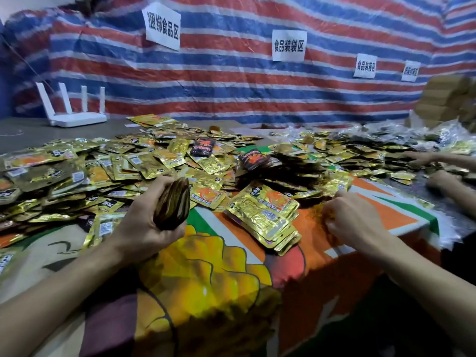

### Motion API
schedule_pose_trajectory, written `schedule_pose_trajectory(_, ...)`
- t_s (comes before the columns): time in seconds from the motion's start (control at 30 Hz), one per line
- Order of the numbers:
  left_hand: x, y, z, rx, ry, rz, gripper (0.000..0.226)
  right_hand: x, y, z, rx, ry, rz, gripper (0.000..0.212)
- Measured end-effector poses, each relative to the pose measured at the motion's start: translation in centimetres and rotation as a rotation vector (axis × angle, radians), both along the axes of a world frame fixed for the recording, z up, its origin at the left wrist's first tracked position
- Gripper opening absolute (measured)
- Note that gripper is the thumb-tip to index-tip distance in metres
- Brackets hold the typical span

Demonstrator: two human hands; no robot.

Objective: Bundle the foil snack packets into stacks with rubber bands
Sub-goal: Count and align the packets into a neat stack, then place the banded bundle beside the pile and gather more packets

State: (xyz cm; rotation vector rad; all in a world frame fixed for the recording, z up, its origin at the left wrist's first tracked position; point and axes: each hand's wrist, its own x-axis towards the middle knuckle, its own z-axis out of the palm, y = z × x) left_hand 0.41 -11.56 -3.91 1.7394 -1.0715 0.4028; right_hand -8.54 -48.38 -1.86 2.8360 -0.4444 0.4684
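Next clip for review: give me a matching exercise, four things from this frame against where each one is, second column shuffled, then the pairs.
1. edge-on stack of gold foil snack packets
2. small pile of thin orange rubber bands
3. white plastic router with four antennas
4. fanned stack of gold foil packets

A. far left on the grey tabletop
B. lying on the printed cloth between the hands
C. gripped in the left hand
D. at the right hand

Pairs: 1-C, 2-D, 3-A, 4-B

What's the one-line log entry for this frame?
left hand: grips packet stack | right hand: touches rubber bands | loose packets: heaped behind
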Motion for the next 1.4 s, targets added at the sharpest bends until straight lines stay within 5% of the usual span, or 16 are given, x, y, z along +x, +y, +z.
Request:
schedule_pose_trajectory(0.27,0.4,0.6,-0.3,0.030,-0.076,0.022,0.049,0.5,0.3,1.3,0.235,-0.104,-0.014,0.013)
schedule_pose_trajectory(0.6,0.5,0.5,-0.2,-0.057,0.101,0.054,0.044,1.3,2.6,3.9,0.125,-0.385,0.160,0.017)
schedule_pose_trajectory(0.97,1.8,1.3,0.7,-0.548,0.920,-0.284,0.050,7.3,19.0,4.2,0.613,-0.414,0.789,0.007)
schedule_pose_trajectory(1.17,2.4,2.7,1.3,-0.486,1.004,-0.069,0.020,12.6,26.6,2.7,0.911,-0.416,0.848,0.010)
schedule_pose_trajectory(1.33,3.4,3.7,1.7,-0.505,1.026,0.132,0.033,15.1,28.1,0.2,1.346,-0.392,0.879,0.014)
schedule_pose_trajectory(1.4,3.6,3.8,1.6,-0.487,1.007,0.180,0.022,15.6,28.1,-0.7,1.381,-0.388,0.903,0.013)
